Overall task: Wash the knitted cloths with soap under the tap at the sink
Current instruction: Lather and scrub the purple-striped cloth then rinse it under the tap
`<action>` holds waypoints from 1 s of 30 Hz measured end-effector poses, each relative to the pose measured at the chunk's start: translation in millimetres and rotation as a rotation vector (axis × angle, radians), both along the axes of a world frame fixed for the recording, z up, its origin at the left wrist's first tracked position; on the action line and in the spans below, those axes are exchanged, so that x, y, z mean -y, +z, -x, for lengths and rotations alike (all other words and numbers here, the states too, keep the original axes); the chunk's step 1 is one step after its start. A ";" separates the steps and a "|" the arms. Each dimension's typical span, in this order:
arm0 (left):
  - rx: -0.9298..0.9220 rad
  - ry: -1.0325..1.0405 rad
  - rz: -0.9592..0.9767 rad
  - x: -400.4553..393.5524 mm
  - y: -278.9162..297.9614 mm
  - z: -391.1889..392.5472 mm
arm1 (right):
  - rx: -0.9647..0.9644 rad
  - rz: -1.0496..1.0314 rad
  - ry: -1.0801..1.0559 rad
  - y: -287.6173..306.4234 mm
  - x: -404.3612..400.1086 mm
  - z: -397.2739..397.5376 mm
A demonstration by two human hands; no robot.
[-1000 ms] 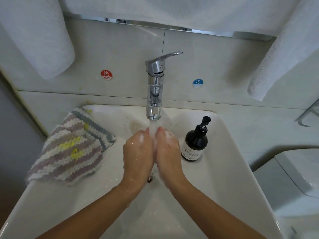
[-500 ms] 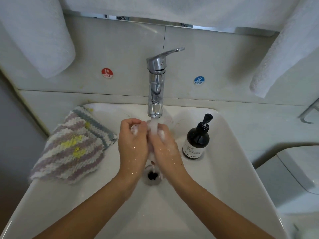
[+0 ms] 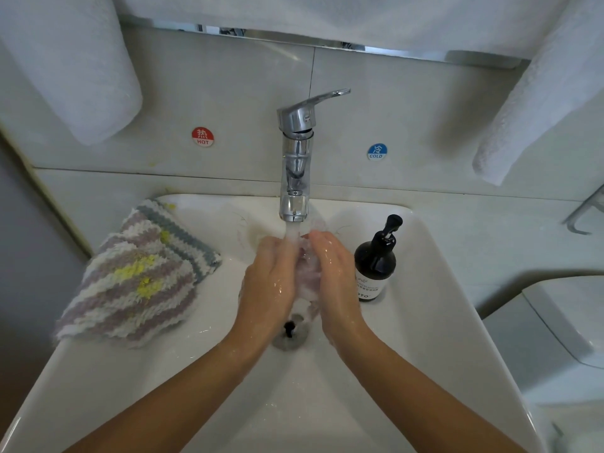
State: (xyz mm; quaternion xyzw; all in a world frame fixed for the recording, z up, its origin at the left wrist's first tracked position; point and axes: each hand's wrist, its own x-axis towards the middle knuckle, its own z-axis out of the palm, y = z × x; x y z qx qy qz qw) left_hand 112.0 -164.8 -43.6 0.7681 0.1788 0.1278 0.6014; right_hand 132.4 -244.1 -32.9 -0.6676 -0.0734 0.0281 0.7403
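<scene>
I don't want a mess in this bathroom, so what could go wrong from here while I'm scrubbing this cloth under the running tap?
1. The stack of striped cloths overhangs the sink rim at the left; a bump from your left hand might knock it off.
2. The soap bottle stands close beside your right hand; scrubbing could tip it into the basin.
3. The soapy cloth hangs right above the open drain; dropped, it could block it.

single head view, close above sink, facing forward-down toward tap, wall.
</scene>
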 end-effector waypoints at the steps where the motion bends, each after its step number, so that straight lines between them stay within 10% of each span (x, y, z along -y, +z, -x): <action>1: 0.029 -0.006 -0.030 2.6 0.8 2.6 | 0.005 0.046 -0.015 -1.8 -0.7 -0.8; 23: 0.292 0.373 0.225 -20.8 10.7 -7.3 | -0.118 0.331 0.211 -2.4 -3.3 10.0; 30: 0.204 0.171 0.162 -15.5 3.4 -6.9 | -0.007 0.329 0.100 -5.1 -2.8 3.8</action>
